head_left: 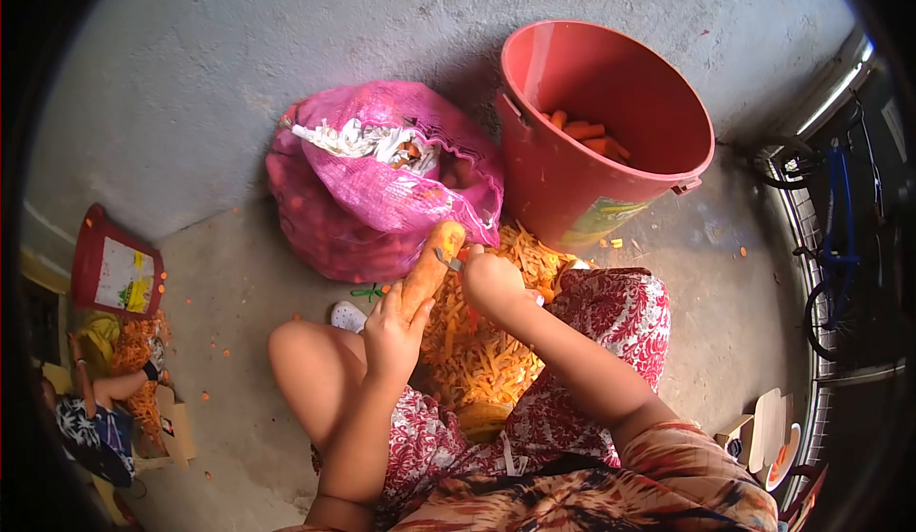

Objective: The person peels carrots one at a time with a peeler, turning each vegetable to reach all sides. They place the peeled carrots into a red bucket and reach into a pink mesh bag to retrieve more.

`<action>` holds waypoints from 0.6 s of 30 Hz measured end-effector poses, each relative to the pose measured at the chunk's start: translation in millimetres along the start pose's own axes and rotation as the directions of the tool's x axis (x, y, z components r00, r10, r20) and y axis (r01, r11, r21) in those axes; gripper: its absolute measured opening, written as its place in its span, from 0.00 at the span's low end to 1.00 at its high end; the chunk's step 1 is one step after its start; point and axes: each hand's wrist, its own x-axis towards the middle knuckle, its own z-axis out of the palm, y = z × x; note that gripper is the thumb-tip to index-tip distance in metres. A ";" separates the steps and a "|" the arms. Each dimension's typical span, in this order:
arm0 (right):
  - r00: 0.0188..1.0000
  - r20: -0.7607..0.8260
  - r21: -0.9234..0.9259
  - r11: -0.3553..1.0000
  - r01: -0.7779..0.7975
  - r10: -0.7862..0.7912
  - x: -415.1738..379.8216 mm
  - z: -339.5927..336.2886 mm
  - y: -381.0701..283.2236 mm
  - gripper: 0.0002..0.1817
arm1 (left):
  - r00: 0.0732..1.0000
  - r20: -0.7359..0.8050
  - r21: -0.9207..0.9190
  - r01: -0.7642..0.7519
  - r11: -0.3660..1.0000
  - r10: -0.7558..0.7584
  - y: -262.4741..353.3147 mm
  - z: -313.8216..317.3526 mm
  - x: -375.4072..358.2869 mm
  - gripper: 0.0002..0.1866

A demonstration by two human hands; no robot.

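My left hand (392,339) is wrapped round the lower end of a large carrot (423,281), which tilts up and away from me. In my closed right hand (492,284) is a peeler (447,261), its metal head against the carrot's side near the upper end. Most of the peeler's handle is hidden by my fingers. Beneath both hands, between my legs, lies a heap of orange carrot peels (487,341). Just beyond the carrot stands a pink mesh sack (382,198), bulging with carrots and partly open at the top.
A tall red bucket (601,188) with several peeled carrots (587,133) inside stands against the grey wall (382,17). At the left are a smaller red bucket (116,270) and another person (100,417) beside more peels. A bicycle (840,236) is at the right.
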 end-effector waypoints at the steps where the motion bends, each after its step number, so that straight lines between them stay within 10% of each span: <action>1: 0.999 0.008 -0.035 0.999 -0.035 0.036 12.9 8.2 11.6 0.11 | 0.999 -0.006 0.037 -0.046 0.998 0.047 2.2 -2.6 0.7 0.23; 13: 0.995 -0.081 0.205 0.978 -0.040 0.058 18.1 -18.7 35.7 0.15 | 0.940 0.117 -0.479 0.337 0.811 -0.321 2.5 -1.4 -3.2 0.23; 18: 0.996 -0.045 0.193 0.977 0.089 -0.081 4.1 -0.4 19.7 0.12 | 0.983 -0.018 -0.263 0.174 0.949 -0.185 -26.5 16.8 0.1 0.23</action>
